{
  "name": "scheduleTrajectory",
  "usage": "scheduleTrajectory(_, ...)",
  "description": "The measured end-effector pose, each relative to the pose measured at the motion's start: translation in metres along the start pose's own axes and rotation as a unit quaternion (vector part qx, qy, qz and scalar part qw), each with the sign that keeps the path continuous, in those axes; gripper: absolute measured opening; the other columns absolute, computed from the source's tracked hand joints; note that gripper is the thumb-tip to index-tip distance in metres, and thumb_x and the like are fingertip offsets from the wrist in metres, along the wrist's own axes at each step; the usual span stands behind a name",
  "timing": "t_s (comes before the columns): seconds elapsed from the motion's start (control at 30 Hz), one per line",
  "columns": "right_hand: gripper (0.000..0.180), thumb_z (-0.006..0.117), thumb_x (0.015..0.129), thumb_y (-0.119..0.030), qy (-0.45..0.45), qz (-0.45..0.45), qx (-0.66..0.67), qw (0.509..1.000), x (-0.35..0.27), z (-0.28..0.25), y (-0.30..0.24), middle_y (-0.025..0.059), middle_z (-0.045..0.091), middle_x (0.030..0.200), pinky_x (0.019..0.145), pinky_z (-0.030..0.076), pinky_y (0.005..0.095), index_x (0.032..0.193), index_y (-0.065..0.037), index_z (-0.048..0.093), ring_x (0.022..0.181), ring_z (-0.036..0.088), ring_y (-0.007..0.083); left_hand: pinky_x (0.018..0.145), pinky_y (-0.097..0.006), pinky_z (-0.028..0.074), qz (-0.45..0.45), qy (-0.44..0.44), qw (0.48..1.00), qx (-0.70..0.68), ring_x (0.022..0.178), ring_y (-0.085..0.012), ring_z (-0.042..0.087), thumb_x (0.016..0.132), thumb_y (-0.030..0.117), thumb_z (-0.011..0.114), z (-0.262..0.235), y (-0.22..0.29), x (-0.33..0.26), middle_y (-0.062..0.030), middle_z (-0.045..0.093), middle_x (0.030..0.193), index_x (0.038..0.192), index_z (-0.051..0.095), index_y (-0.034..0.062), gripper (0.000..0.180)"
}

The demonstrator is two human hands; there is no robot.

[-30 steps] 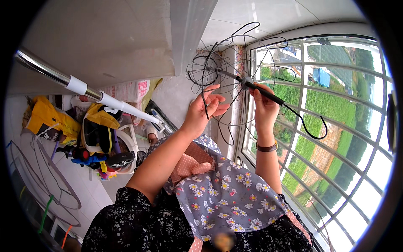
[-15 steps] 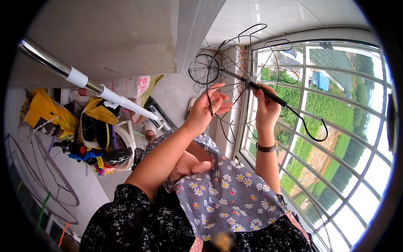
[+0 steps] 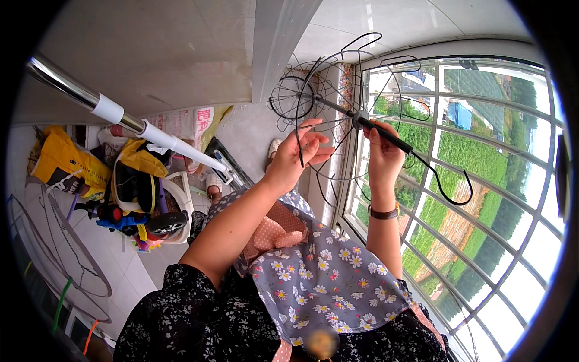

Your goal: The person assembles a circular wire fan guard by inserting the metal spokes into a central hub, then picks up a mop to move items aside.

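A black wire hanging rack [image 3: 392, 141] is held up before the window, its round wire cage toward the far left and its curved hook toward the right. My right hand [image 3: 385, 158] is closed round the black central rod beside the hub, thumb on top. My left hand [image 3: 297, 155] reaches in under the cage with its fingers apart. One dark curved wire arm crosses in front of its fingers, and whether they press on it I cannot tell. A watch [image 3: 383, 212] is on my right wrist.
A barred window [image 3: 482, 130] fills the right side. At left, a chrome and white pole [image 3: 111, 111] slants down past a yellow bag [image 3: 69, 158] and a heap of toys [image 3: 145, 211]. A grey wire hoop [image 3: 72, 253] stands at lower left. My slippered foot [image 3: 273, 151] shows below.
Both hands and the wire rack stay almost in place. Only a very slight shift of the view shows.
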State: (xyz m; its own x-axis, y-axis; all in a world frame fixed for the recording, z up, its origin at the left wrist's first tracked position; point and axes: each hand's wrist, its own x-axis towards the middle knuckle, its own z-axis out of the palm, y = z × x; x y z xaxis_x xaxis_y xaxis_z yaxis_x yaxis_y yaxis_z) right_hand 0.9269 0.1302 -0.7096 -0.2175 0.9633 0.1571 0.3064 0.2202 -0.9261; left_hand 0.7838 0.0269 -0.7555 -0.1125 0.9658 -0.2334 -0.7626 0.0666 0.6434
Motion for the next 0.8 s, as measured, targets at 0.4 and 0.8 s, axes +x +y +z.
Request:
scheduleTrajectory(0.4, 0.012, 0.063, 0.078, -0.012, -0.024, -0.104, -0.290, 0.951, 0.013, 0.014, -0.015, 0.0060, 0.058, 0.063, 0.047, 0.038, 0.0220, 0.088, -0.005, 0.061, 0.050, 0.048, 0.0093, 0.084, -0.033, 0.048, -0.008, 0.027, 0.997, -0.077, 0.095, -0.0256, 0.058, 0.091, 0.012, 0.042, -0.010, -0.010, 0.007, -0.0092, 0.050, 0.102, 0.126, 0.033, 0.0089, 0.036)
scheduleTrajectory(0.8, 0.011, 0.061, 0.076, -0.008, -0.048, -0.133, -0.267, 0.953, 0.104, 0.043, 0.020, 0.0137, 0.063, 0.072, 0.059, 0.048, 0.0298, 0.086, -0.003, 0.060, 0.067, 0.063, 0.0244, 0.073, -0.039, 0.052, -0.066, 0.057, 0.996, -0.029, 0.082, -0.0259, 0.062, 0.091, 0.024, 0.044, -0.023, -0.018, 0.083, -0.0071, 0.054, 0.097, 0.113, 0.043, 0.0112, 0.026)
